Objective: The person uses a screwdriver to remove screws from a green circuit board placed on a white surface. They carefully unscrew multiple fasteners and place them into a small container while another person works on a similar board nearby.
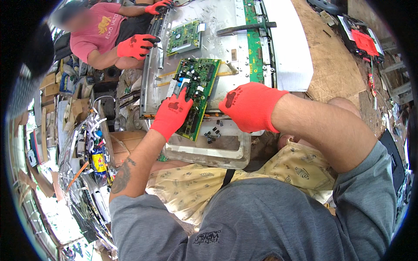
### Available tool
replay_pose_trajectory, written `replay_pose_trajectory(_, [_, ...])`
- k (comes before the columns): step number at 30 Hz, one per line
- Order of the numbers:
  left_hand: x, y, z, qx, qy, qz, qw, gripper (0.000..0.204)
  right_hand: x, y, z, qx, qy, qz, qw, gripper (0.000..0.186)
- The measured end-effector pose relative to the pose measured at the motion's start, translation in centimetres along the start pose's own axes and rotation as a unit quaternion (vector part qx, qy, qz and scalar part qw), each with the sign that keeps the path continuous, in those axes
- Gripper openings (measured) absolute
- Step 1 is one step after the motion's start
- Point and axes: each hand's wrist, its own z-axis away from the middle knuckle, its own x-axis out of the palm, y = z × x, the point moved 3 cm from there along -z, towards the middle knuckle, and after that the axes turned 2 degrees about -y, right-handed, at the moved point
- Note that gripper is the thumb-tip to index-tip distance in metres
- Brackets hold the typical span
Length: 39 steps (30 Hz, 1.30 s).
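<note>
Circuit board [204, 82] over metal panel [220, 47], left hand [173, 113] atop, grip unclear, right hand [251, 107] fisted, scrap [99, 162] alongside

- I see matt knitted cloth on the left hand [174, 109] and right hand [253, 107].
- Circuit board [203, 81]: smooth, faintly glossy.
- Panel [212, 45]: smooth, shiny metal, I'd say.
- Bin [204, 159]: dull plastic.
- Brown sheet [337, 71]: matt, woodlike.

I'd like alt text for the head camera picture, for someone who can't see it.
A person's red-gloved left hand rests on a green circuit board over the near edge of a large metal panel, the closed right hand beside it. A hammer-like tool lies farther up; another person in red gloves is at upper left.
</note>
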Motion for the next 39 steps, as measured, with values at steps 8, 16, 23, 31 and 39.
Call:
replay_pose_trajectory(8, [0.7,0.3,-0.2,-0.029,-0.015,0.002,0.999,0.021,0.4,0.0,-0.3,-0.002,-0.006,0.007,1.000,0.022])
replay_pose_trajectory(16, [-0.7,0.4,0.3,0.003,-0.011,-0.018,1.000,0.021,0.3,-0.1,-0.3,0.003,-0.031,0.020,0.999,0.024])
replay_pose_trajectory(23, [0.1,0.3,-0.2,-0.027,-0.041,0.003,0.999,0.025,0.3,-0.2,-0.4,-0.003,-0.030,0.014,0.999,0.026])
replay_pose_trajectory(31, [0.3,-0.1,0.0,-0.010,-0.008,0.004,1.000,0.030,0.1,-0.4,-0.2,0.003,-0.040,0.013,0.999,0.027])
replay_pose_trajectory(39, [-0.7,0.1,0.3,0.008,-0.017,0.001,1.000,0.028,0.4,-0.2,-0.2,0.001,-0.041,0.013,0.999,0.028])
